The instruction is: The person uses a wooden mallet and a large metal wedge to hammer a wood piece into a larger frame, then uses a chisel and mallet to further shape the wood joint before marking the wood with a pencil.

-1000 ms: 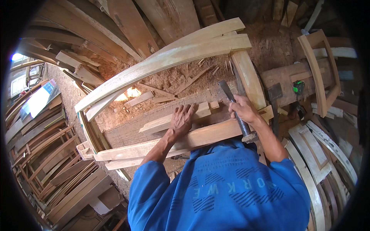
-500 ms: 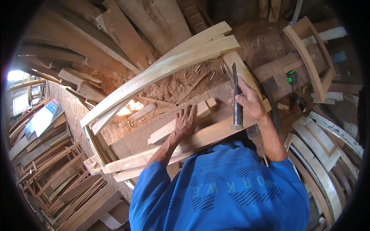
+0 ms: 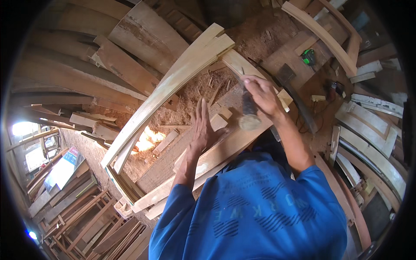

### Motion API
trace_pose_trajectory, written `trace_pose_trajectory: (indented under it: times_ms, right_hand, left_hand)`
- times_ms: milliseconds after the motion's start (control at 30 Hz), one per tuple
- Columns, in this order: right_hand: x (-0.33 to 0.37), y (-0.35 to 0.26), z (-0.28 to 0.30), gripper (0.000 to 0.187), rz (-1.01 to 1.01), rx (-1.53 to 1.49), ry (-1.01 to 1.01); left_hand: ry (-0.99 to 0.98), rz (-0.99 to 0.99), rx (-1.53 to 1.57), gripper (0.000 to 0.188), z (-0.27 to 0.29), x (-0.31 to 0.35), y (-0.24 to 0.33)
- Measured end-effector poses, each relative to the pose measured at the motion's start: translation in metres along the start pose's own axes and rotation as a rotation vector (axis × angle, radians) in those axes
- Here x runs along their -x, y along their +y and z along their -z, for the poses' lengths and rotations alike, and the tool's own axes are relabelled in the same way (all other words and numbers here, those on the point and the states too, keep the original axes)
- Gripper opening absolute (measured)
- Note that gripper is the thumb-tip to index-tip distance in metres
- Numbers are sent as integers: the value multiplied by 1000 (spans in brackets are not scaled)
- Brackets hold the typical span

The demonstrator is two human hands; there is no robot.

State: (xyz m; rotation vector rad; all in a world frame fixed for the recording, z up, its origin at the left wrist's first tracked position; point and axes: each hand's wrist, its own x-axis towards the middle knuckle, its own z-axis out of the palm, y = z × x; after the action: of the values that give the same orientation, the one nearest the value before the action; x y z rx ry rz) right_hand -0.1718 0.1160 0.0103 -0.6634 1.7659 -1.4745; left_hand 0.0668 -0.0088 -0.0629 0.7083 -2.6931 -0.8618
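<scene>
When I read the head view as a clock dial, the person's blue shirt (image 3: 247,208) occupies 6 o'clock. Next outward, a pale wooden rail (image 3: 223,150) runs from between 7 and 8 o'clock to 3 o'clock. At the dial centre I locate the left hand (image 3: 202,130): its fingers are extended, its thumb spread aside, and nothing is gripped. A wooden strip (image 3: 218,122) lies just beside it; I cannot tell whether the two touch. At 2 o'clock, the right hand (image 3: 263,97) is wrapped around a chisel (image 3: 248,104). The chisel's blade points toward 12 o'clock and its butt toward 6; the butt is blurred. Beyond the strip, wood shavings (image 3: 186,102) cover the ground at 11 o'clock. A curved beam (image 3: 173,84) arches past them, ending just after 12. Farther out at 2 o'clock, I note a green-and-black tape measure (image 3: 308,57), with a curved frame (image 3: 320,32) beyond it.
</scene>
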Motion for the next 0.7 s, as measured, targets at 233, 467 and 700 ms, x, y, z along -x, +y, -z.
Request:
trace_pose_trajectory:
  times_ms: [233,467,700]
  right_hand:
    - [-3,7,13,34,187,-246,-278]
    - [41,92,193,51,-162,1086,300]
    - [59,150,192,69,-393,632,31]
  left_hand:
    - [49,-506,519,37,61,-99,106]
    - [171,55,801,20,30,-79,84]
    - [175,234,766,20,-4,-67,85]
